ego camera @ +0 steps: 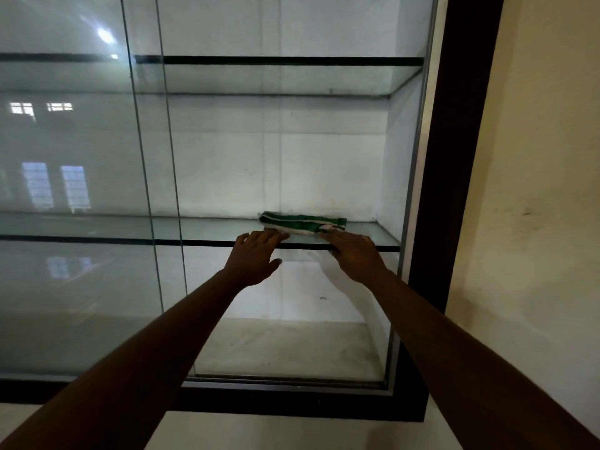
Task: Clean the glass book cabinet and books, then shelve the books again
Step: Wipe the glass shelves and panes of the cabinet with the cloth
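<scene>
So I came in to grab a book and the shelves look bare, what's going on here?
A person is cleaning the dark-framed glass book cabinet. Both arms reach in over the front edge of the middle glass shelf. The left hand and right hand have straight fingers, with the fingertips at the near edge of a folded green-and-white cloth lying on that shelf. No books show on the shelves in view, so reshelving is not yet done.
</scene>
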